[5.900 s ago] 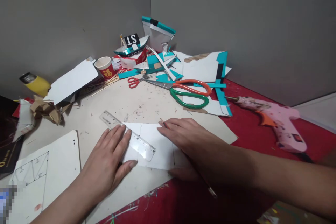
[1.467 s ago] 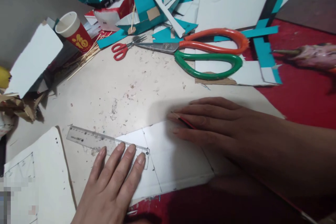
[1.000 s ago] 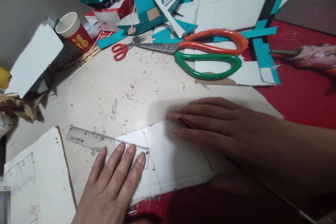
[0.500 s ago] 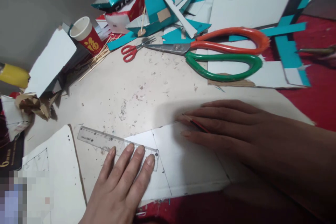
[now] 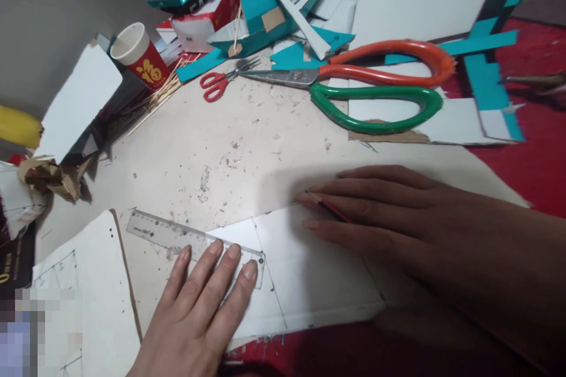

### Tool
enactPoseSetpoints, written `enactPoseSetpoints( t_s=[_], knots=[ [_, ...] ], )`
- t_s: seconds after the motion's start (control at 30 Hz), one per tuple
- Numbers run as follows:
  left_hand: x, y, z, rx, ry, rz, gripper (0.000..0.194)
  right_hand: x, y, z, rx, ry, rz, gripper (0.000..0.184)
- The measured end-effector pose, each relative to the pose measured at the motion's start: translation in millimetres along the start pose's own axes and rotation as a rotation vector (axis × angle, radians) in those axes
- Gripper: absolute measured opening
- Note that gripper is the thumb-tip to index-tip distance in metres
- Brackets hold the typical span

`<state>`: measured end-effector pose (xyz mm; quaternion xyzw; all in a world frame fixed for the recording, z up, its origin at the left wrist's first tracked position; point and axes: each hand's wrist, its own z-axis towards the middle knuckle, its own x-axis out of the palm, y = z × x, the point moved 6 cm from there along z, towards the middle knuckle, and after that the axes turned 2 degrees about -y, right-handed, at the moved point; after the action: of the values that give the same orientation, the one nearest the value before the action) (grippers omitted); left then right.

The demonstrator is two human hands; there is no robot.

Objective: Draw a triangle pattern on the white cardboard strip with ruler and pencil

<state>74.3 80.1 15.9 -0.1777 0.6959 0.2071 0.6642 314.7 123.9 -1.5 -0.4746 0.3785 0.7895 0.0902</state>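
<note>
My left hand [image 5: 201, 300] lies flat with fingers spread, pressing on a clear plastic ruler [image 5: 163, 228]. Beneath the ruler's right end is a piece of white card [image 5: 305, 271] marked with pencil lines and dots. The ruler slants across the card's left part and reaches out over the tabletop. Over the card's right part rests my right hand [image 5: 389, 218], its fingers long and close together. A dark red pencil [image 5: 333, 210] is tucked between those fingers, its point showing toward the left; most of its shaft is hidden by the hand.
Large scissors [image 5: 375, 85] with orange and green handles and small red scissors [image 5: 214, 85] lie beyond my hands. Behind are a red-and-white paper cup [image 5: 141, 59], thin sticks [image 5: 163, 97] and teal cardboard pieces [image 5: 265, 6]. A marked white sheet [image 5: 95, 283] is at lower left.
The view has shifted slightly, so the things on the table appear a little further left and up. Both hands keep their places on the ruler and card.
</note>
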Motion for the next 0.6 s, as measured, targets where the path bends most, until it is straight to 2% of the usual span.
enactPoseSetpoints(
  t_s=[0.23,0.4,0.6],
  knots=[
    [0.1,-0.2,-1.4,0.001,-0.039,-0.003,0.097,2.2,5.7,-0.4,-0.129,0.049,-0.123,0.074],
    [1.9,1.1,-2.0,0.004,-0.022,-0.006,0.097,-0.4,7.0,-0.3,-0.134,0.023,-0.109,0.073],
    [0.5,-0.1,-0.6,0.005,-0.004,-0.009,0.093,-0.6,8.4,0.9,-0.145,0.056,-0.126,0.073]
  ],
)
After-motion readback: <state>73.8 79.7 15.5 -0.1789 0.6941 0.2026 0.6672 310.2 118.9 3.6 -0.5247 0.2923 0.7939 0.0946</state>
